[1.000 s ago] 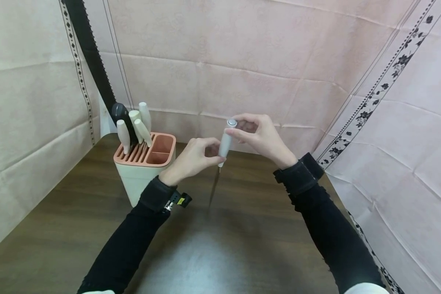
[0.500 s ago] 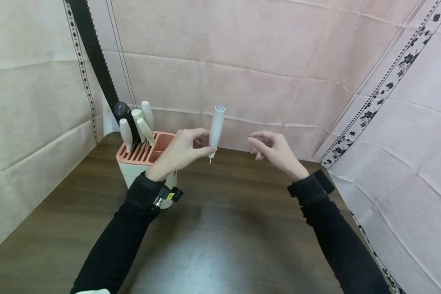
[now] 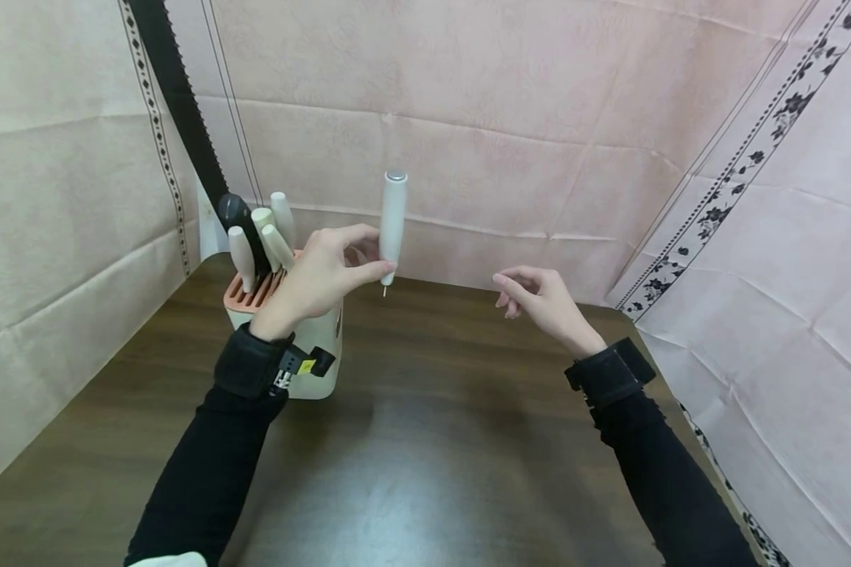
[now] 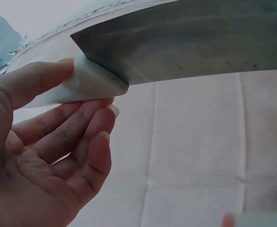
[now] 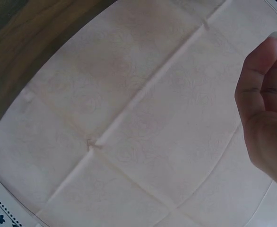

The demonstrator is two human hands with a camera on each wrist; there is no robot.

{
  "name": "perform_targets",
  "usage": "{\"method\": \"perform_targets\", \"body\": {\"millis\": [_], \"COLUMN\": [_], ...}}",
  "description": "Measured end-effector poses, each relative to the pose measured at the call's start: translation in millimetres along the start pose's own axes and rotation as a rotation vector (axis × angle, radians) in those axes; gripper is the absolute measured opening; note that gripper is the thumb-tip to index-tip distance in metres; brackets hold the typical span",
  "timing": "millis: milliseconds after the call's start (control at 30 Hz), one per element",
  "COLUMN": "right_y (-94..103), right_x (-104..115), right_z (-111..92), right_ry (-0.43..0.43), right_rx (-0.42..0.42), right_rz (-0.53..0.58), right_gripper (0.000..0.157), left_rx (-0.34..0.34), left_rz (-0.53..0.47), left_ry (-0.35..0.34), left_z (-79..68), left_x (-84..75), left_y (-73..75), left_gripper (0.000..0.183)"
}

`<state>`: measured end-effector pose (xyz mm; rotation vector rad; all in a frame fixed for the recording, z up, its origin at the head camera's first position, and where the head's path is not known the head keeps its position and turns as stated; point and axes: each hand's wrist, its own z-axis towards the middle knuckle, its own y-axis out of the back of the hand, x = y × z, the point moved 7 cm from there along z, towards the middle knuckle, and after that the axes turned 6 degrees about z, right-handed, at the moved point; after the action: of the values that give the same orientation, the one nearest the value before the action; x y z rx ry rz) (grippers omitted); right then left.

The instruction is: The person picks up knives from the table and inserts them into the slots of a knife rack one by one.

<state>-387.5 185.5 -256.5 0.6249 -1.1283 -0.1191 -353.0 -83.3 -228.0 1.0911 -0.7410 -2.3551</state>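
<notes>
My left hand (image 3: 324, 269) pinches the pale handle of a knife (image 3: 393, 220) between thumb and fingers, beside the knife block. In the head view the handle stands nearly upright, and the blade beneath it is almost edge-on, barely visible. The left wrist view shows the knife's broad dark-grey blade (image 4: 186, 45) beyond the thumb and fingers. Off to the right, my right hand (image 3: 544, 303) hangs above the table with loosely bent fingers and nothing in it. A white knife block (image 3: 319, 370) with an orange slotted top stands behind my left wrist, which hides part of it.
Several white handles and a black handle (image 3: 235, 213) stick up from the block's slots. The brown wooden table (image 3: 425, 441) runs back to a pale patterned cloth (image 3: 468, 142), which hangs behind and along both sides.
My right hand has let go of the knife handle and drawn away to the right. My left hand has carried the knife left and up, towards the block, and the handle is more upright.
</notes>
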Motion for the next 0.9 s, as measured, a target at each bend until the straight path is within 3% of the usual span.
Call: {"method": "perform_targets", "body": {"millis": [100,333,700,900], "right_y": [-1.4,-0.6,1.6,1.7], "right_x": [-2.9,-39.3,-45.8,-47.2], "right_z": [0.4,8.5,3.9,2.6], "right_ry": [-0.010,-0.011,-0.031,-0.031], "right_rx": [0.005,0.017,0.024,0.023], "right_rz": [0.016,0.021,0.013,0.011], "right_gripper": [0.028,0.034,0.033,0.032], "left_rx": [-0.009,-0.023,-0.098,-0.130], "left_rz": [0.007,0.011,0.058,0.039], "left_ry": [0.008,0.046,0.043,0.088], "left_z": [-0.9,-2.4,-0.8,-4.6], "left_x": [-0.6,-1.2,-7.5,-9.1], "left_y": [8.4,27.4,55.8,70.5], "left_gripper": [0.035,0.039,0.033,0.035]}}
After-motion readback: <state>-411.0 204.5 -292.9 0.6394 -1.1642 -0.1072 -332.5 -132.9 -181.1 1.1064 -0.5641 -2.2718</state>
